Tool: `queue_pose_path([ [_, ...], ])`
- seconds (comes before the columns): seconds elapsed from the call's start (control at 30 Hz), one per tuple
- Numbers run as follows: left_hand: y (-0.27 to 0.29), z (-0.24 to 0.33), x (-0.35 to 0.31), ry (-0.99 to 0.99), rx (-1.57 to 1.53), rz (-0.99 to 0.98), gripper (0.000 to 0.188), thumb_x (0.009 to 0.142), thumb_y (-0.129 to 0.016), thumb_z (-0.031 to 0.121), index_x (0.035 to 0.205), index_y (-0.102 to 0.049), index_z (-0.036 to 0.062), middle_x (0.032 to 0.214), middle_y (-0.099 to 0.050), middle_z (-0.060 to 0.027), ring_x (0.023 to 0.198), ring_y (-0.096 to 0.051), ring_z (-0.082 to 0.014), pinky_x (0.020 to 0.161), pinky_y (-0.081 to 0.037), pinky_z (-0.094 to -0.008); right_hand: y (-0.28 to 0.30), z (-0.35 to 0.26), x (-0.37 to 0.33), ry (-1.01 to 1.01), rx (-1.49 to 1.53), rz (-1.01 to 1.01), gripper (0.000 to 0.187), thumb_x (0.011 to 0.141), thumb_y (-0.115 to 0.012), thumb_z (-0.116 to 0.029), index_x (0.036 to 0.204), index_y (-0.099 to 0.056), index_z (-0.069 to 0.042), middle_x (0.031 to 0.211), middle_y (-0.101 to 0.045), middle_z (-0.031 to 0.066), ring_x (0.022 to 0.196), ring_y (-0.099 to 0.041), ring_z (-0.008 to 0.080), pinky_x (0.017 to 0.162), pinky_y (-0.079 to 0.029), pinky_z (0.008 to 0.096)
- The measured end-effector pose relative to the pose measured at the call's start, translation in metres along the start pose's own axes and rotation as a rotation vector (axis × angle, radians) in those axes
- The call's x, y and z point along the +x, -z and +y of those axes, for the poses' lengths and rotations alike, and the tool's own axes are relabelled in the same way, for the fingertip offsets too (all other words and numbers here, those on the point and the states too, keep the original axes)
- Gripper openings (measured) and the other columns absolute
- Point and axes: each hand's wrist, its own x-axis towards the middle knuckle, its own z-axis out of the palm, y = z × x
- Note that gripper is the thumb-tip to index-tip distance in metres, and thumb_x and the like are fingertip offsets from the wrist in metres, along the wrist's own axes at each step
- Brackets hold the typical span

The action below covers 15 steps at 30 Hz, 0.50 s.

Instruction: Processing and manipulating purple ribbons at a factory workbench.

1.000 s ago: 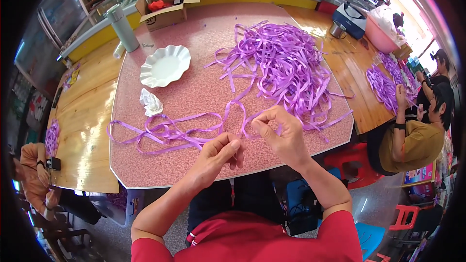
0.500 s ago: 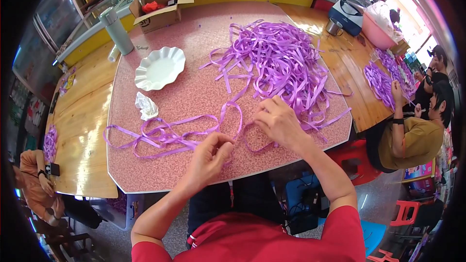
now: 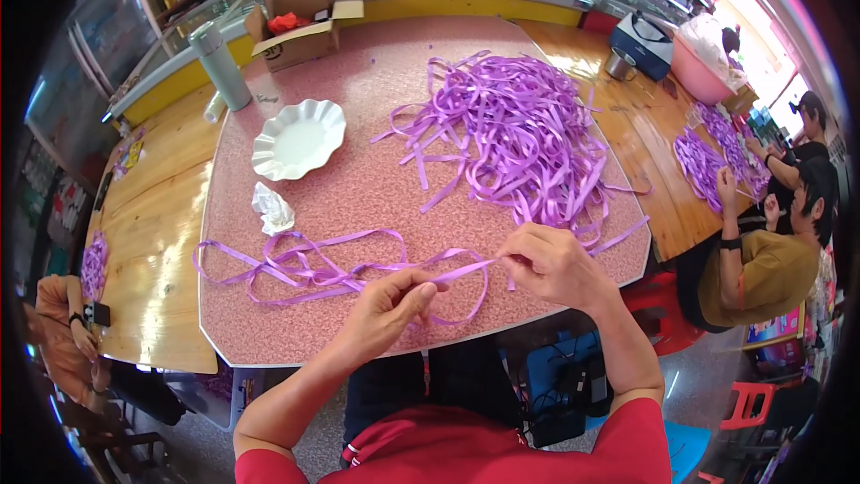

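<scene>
A purple ribbon [image 3: 466, 271] runs between my two hands over the near part of the pink speckled table [image 3: 385, 175]. My left hand [image 3: 391, 305] pinches it between thumb and fingers. The ribbon's other end is in the fingertips of my right hand [image 3: 555, 267], which are closed together. One loop hangs below the stretch between the hands. Left of my left hand lie several loose loops of ribbon [image 3: 300, 269]. Beyond my right hand rises a large tangled heap of purple ribbons [image 3: 520, 125].
A white scalloped dish [image 3: 298, 141] and a crumpled white tissue [image 3: 271, 208] are on the left. Behind them stand a pale green flask [image 3: 220, 67] and an open cardboard box [image 3: 300, 40]. People sit at both sides, one on the right beside more ribbons [image 3: 701, 164].
My right hand has come nearer to me and to the right, away from the heap. A ribbon now stretches between my hands, where a loop stood upright before.
</scene>
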Motion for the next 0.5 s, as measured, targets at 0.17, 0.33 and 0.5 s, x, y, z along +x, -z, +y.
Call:
queue_pose_path([
  [0.17, 0.011, 0.020, 0.018, -0.009, 0.217, -0.002, 0.028, 0.105, -0.050, 0.023, 0.112, -0.065, -0.0007, 0.080, -0.058, -0.0001, 0.073, -0.057, -0.0072, 0.066, -0.049, -0.0256, -0.016, -0.020, 0.024, 0.051, -0.089, 0.039, 0.044, 0.081, -0.075, -0.008, 0.123, -0.063, -0.006, 0.127, -0.059, 0.0151, 0.118, -0.057, 0.0303, 0.099, -0.047, 0.0395],
  [0.33, 0.021, 0.045, 0.035, -0.111, 0.405, -0.052, 0.031, 0.105, -0.052, 0.028, 0.103, -0.064, -0.0005, 0.072, -0.057, 0.0010, 0.064, -0.054, -0.0061, 0.056, -0.044, -0.0245, -0.044, -0.026, 0.045, -0.039, 0.245, 0.070, 0.035, 0.082, -0.077, -0.003, 0.116, -0.069, -0.004, 0.101, -0.065, 0.0109, 0.087, -0.064, 0.0206, 0.073, -0.052, 0.0302],
  [0.5, 0.060, 0.054, 0.033, -0.002, 0.365, -0.037, 0.025, 0.101, -0.059, 0.027, 0.097, -0.064, 0.0029, 0.069, -0.056, 0.0031, 0.064, -0.054, -0.0052, 0.057, -0.042, -0.0230, -0.036, -0.018, 0.060, 0.008, 0.182, 0.113, 0.013, 0.081, -0.077, 0.000, 0.094, -0.074, -0.003, 0.082, -0.063, 0.0059, 0.068, -0.059, 0.0160, 0.058, -0.044, 0.0274],
])
